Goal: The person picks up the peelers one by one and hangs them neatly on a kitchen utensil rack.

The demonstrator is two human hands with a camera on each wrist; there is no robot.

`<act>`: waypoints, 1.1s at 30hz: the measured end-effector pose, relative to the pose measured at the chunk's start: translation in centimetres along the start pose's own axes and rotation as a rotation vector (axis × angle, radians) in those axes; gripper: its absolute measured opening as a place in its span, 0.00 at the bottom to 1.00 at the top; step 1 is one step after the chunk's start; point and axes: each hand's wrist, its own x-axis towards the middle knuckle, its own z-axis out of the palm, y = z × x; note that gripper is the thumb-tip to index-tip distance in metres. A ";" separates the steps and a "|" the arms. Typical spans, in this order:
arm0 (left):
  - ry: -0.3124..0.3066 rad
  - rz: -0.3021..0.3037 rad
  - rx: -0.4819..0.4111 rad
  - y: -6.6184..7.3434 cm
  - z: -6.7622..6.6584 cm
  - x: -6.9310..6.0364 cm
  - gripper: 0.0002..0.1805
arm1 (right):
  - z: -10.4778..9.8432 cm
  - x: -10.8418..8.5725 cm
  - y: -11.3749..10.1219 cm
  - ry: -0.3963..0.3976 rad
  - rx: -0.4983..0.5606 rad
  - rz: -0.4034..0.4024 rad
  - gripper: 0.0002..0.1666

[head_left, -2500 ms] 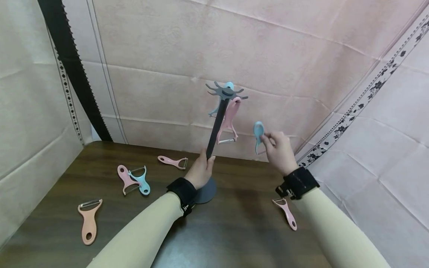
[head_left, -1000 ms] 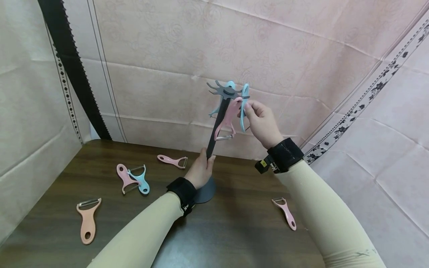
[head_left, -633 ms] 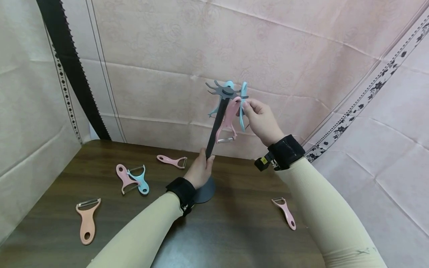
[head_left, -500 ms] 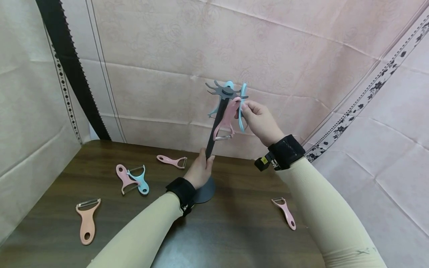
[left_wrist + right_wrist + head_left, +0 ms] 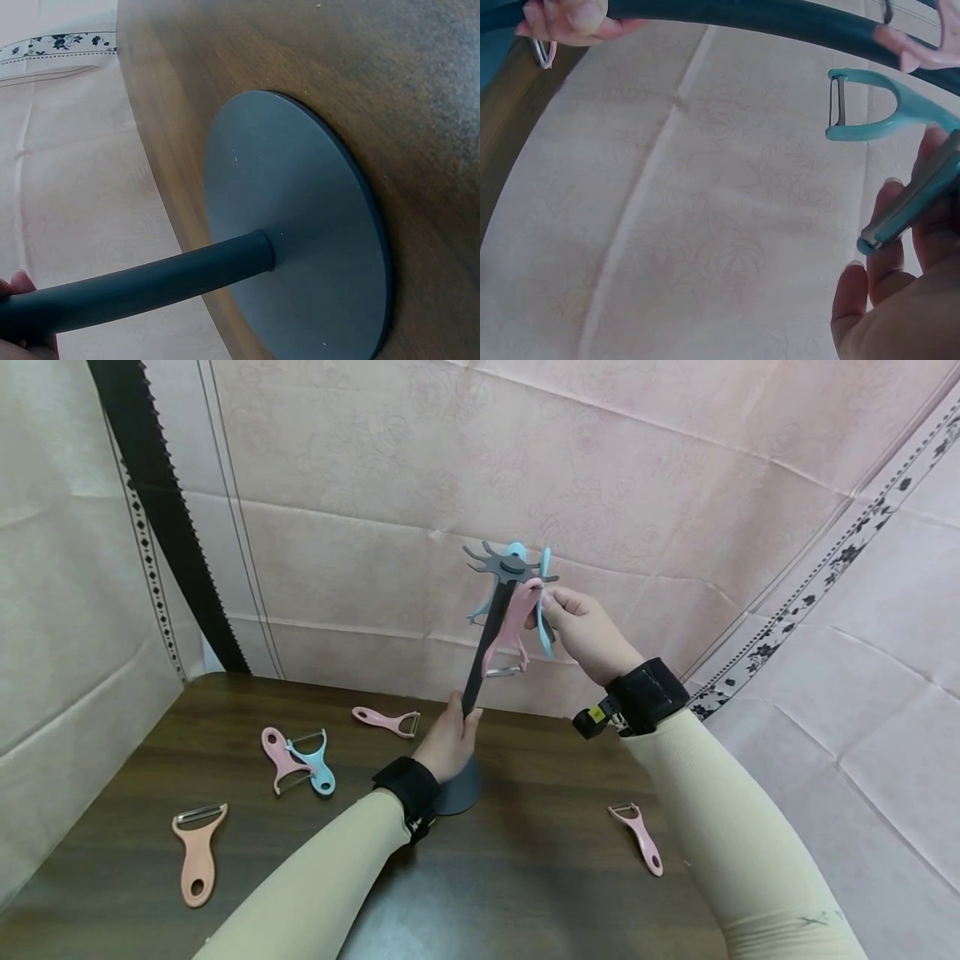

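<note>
My left hand (image 5: pixel 448 745) grips the dark pole (image 5: pixel 489 639) of a hook stand, whose round base (image 5: pixel 300 180) shows in the left wrist view. My right hand (image 5: pixel 594 637) pinches a light blue peeler (image 5: pixel 546 645) by its handle at the stand's right side. This peeler's top is level with a right-hand hook (image 5: pixel 550 578); whether the hook passes through its hole cannot be told. Beside it a pink peeler (image 5: pixel 516 620) hangs, blade down. Behind the pole hangs another blue peeler (image 5: pixel 909 109), partly hidden in the head view.
On the wooden table (image 5: pixel 525 877) lie an orange peeler (image 5: pixel 198 864), a pink peeler (image 5: pixel 279 755) overlapping a blue peeler (image 5: pixel 322 772), a pink peeler (image 5: pixel 381 719) near the back edge and another pink peeler (image 5: pixel 643 843) at right. Patterned cloth (image 5: pixel 600 485) hangs behind.
My right hand has brought the blue peeler up and left to the stand's hooks. Over the last half second the peeler has tilted slightly. My left hand stays on the pole.
</note>
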 end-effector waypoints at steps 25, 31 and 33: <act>0.004 0.010 0.035 -0.4 0.1 0.0 0.15 | -0.1 -0.5 1.6 0.006 -0.017 0.000 0.18; 0.021 0.028 0.047 -0.3 0.0 0.0 0.16 | -0.6 -1.7 3.9 -0.048 -0.093 0.073 0.22; 0.018 0.026 0.052 -0.3 0.0 0.0 0.16 | -0.8 -2.4 4.9 -0.086 -0.136 0.098 0.22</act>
